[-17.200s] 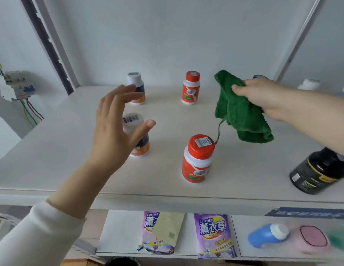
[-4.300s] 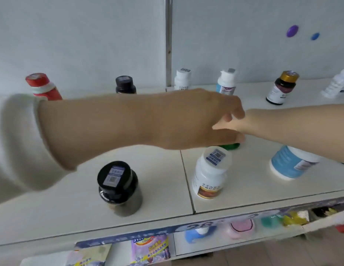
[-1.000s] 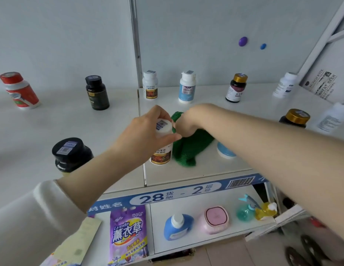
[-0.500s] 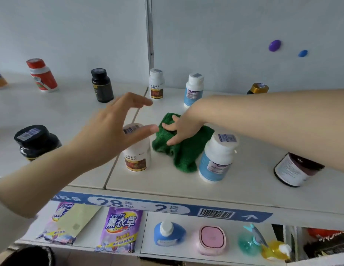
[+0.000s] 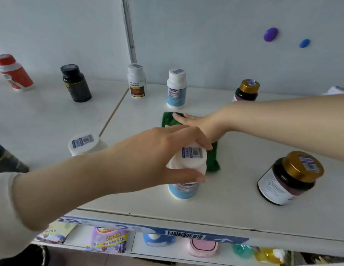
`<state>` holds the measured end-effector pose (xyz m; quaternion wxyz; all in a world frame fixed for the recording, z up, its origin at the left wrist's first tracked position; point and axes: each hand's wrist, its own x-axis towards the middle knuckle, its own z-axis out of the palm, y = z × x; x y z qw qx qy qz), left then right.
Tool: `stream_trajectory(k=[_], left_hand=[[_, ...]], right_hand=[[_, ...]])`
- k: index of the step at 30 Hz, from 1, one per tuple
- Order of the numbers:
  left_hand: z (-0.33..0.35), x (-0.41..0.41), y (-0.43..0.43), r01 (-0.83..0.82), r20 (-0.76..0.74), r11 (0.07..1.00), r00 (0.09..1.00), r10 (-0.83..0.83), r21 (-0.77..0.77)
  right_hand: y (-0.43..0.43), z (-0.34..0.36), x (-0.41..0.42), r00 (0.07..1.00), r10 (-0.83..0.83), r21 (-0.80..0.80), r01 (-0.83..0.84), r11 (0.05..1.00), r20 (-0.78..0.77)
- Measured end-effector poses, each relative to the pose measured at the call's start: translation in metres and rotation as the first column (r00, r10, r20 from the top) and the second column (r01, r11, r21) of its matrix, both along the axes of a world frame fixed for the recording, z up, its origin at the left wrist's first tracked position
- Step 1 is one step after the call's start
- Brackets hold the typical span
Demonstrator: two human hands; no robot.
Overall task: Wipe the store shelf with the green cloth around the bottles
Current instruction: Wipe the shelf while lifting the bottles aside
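My right hand (image 5: 194,121) lies flat on the green cloth (image 5: 213,160), which is spread on the white shelf (image 5: 234,194) and mostly hidden behind my left hand. My left hand (image 5: 167,158) grips the cap of a white bottle with a blue label (image 5: 183,189) standing near the shelf's front edge, thumb in front and fingers curled over the top. Just left of it stands a white-capped bottle (image 5: 83,143).
A dark jar with a gold lid (image 5: 288,179) stands at the right front. Along the back wall stand a red bottle (image 5: 13,72), a black bottle (image 5: 76,83), two white bottles (image 5: 136,81) and a gold-lidded jar (image 5: 246,90). Packets and containers fill the lower shelf (image 5: 167,244).
My left hand has left the white-capped bottle and taken hold of the blue-label bottle's cap. My right hand has slid the cloth farther back on the shelf.
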<state>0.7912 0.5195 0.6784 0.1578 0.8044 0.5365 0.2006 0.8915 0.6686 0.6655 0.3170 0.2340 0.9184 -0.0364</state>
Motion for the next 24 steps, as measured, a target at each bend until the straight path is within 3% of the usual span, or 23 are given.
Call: stream_trajectory(k=[6, 9, 12, 15, 17, 20, 24], left_hand=[[0.002, -0.003, 0.005, 0.072, -0.08, 0.996, 0.994, -0.075, -0.044], [0.012, -0.01, 0.013, 0.103, -0.02, 0.993, 0.994, -0.105, -0.064], [0.026, -0.03, 0.043, 0.047, 0.05, 0.996, 0.997, -0.051, 0.073], [0.031, -0.051, 0.099, -0.126, -0.1, 0.976, 0.984, 0.146, 0.18], [0.027, -0.063, 0.138, -0.217, -0.193, 0.969, 0.952, 0.237, 0.121], [0.015, -0.072, 0.177, -0.239, -0.258, 0.971, 0.936, 0.239, 0.031], [0.0, -0.081, 0.197, -0.21, -0.168, 0.978, 0.964, 0.207, 0.002]], right_hand=[[-0.006, 0.001, 0.038, 0.967, -0.046, 0.026, 0.041, 0.999, 0.25], [-0.013, -0.002, 0.04, 0.978, -0.099, 0.001, 0.1, 0.995, 0.186], [-0.013, -0.007, 0.035, 0.967, -0.168, 0.0, 0.171, 0.985, 0.19], [-0.003, -0.01, 0.026, 0.953, -0.258, -0.008, 0.262, 0.965, 0.161], [0.008, -0.011, 0.022, 0.948, -0.295, -0.036, 0.301, 0.953, 0.117], [0.025, -0.014, 0.017, 0.931, -0.362, -0.068, 0.365, 0.929, 0.053], [0.046, -0.022, 0.006, 0.902, -0.43, -0.053, 0.428, 0.902, -0.04]])
